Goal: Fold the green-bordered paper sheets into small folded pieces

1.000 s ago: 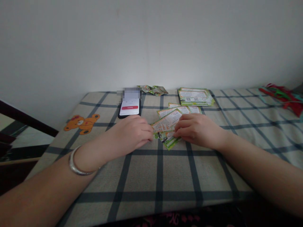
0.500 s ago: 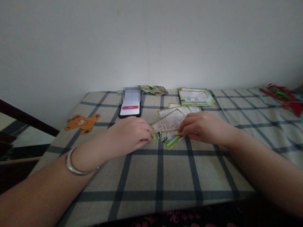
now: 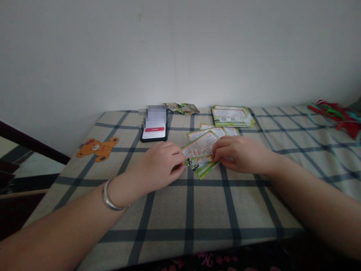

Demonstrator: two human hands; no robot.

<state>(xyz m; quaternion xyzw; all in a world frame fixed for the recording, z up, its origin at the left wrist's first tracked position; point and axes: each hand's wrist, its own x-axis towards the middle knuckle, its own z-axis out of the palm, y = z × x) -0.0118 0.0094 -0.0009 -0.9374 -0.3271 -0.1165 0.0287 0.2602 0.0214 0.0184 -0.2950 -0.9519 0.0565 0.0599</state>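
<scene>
Near the middle of the table lies a fan of flat green-and-white printed packets (image 3: 204,141), overlapping one another. A nearer green packet (image 3: 203,167) is tilted across the front of the fan. My right hand (image 3: 241,153) is closed on its right edge, thumb and fingers pinched together. At its left end, the bent fingertips of my left hand (image 3: 162,163) come together on the edge; this hand wears a silver bangle (image 3: 108,197) at the wrist. The fingers hide both ends of the packet.
A phone (image 3: 154,133) with a lit screen lies behind my left hand. Crumpled wrappers (image 3: 188,109) rest against the wall, and a stack of similar packets (image 3: 232,116) lies at back right. Red and green cords (image 3: 338,114) are at far right. A checked cloth (image 3: 210,214) covers the table.
My left hand has moved slightly right along the front packet's left end, its thumb now lower and further from the fingers. My right hand and the packets have barely shifted.
</scene>
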